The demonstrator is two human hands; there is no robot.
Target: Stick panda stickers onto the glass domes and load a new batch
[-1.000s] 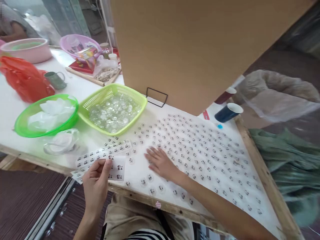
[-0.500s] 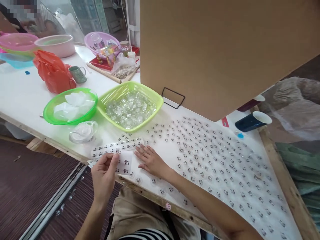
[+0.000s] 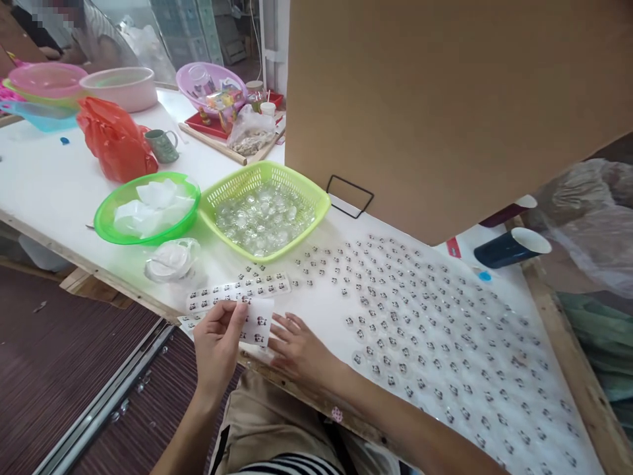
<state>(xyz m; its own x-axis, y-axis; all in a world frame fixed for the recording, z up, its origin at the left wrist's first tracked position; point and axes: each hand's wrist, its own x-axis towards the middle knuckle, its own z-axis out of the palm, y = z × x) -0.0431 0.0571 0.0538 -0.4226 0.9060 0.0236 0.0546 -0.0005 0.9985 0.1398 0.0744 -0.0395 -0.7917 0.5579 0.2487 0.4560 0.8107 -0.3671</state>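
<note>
Between the thumb and fingers of my left hand point(image 3: 217, 340) is a white sheet of panda stickers point(image 3: 260, 322), held up over the table's front edge. My right hand point(image 3: 304, 348) is just right of that sheet, low over the tabletop, its fingers stretched out and holding nothing that I can see. A longer strip of panda stickers point(image 3: 267, 285) lies flat behind both hands. Many clear round pieces with panda prints point(image 3: 420, 343) are spread over the table to the right. The yellow-green basket point(image 3: 324, 201) beyond holds clear, shiny round pieces.
A green bowl point(image 3: 101, 221) with white paper scraps and a plastic-wrapped white roll point(image 3: 168, 260) stand left. Farther back are a red bag point(image 3: 111, 142) and a mug point(image 3: 162, 146). A big cardboard sheet point(image 3: 435, 119) rises behind; a dark cup point(image 3: 509, 249) lies right. Another person point(image 3: 99, 39) sits across.
My right hand has drawn back from the flat sticker strip toward the table's front edge. My left hand still holds the small sticker sheet. The view has shifted slightly.
</note>
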